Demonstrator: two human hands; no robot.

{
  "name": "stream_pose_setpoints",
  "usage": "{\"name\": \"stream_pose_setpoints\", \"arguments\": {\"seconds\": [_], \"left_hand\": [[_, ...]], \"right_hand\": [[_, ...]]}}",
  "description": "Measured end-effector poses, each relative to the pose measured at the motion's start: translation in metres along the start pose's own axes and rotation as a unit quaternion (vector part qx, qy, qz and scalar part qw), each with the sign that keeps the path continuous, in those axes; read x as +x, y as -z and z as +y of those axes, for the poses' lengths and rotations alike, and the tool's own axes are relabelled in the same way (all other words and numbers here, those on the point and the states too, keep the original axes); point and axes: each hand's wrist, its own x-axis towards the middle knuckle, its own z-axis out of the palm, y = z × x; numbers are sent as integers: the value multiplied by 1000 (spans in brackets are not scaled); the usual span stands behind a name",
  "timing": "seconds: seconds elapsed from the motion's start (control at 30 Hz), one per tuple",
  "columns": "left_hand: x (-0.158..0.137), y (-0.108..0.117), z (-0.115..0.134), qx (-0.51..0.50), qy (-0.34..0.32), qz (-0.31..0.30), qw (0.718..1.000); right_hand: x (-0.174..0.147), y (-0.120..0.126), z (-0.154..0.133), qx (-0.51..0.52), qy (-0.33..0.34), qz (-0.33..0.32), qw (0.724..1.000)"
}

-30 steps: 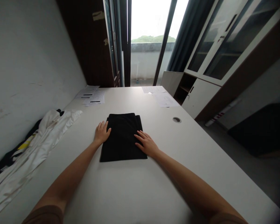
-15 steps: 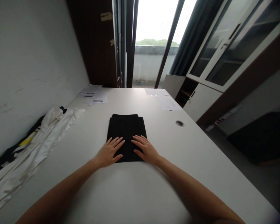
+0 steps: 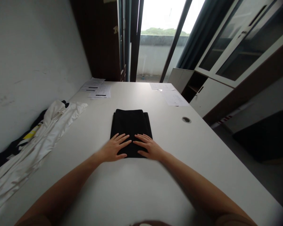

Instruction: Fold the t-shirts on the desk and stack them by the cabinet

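A folded black cloth [image 3: 131,122], probably a garment, lies flat on the white table [image 3: 129,188] in front of me. Its layers show slightly offset at the far right corner. Across its near left part rests my left hand [image 3: 114,147], palm down with the fingers spread. My right hand [image 3: 150,147] lies the same way on the near right part, fingers pointing inward. A narrow strip of black fabric shows between the two sets of fingertips. Neither hand grips the cloth.
Crumpled white fabric [image 3: 49,135] with black and yellow pieces runs along the left wall. Paper sheets [image 3: 100,91] lie at the far left, and more papers [image 3: 172,95] at the far right. A round cable hole [image 3: 186,120] sits near the right edge. Cabinets [image 3: 212,97] stand beyond.
Both hands have slid slightly on the cloth, and the left fingertips are nearer the middle. The whole view has shifted a little, with the table now appearing higher in it.
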Motion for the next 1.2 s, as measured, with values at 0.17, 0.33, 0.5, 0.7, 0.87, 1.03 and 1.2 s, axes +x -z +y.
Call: {"name": "stream_pose_setpoints", "arguments": {"seconds": [0.17,0.33,0.5,0.7,0.87,1.03,1.2], "left_hand": [[5,4,-2,-17,21,56,998],[10,9,-3,-1,32,65,997],[7,6,-2,18,14,83,996],[2,1,0,-49,-35,140,988],[5,-2,-1,-66,-51,102,991],[9,0,0,-23,-25,73,997],[10,-1,1,16,-24,57,998]], "right_hand": [[0,6,4,21,-5,18,1000],[-1,9,6,17,-4,45,999],[-2,11,-6,-10,44,45,998],[-1,7,-11,-26,114,42,992],[-3,9,-2,-27,91,76,993],[-4,9,-5,-30,92,57,994],[-5,5,-2,-75,47,41,995]]}}
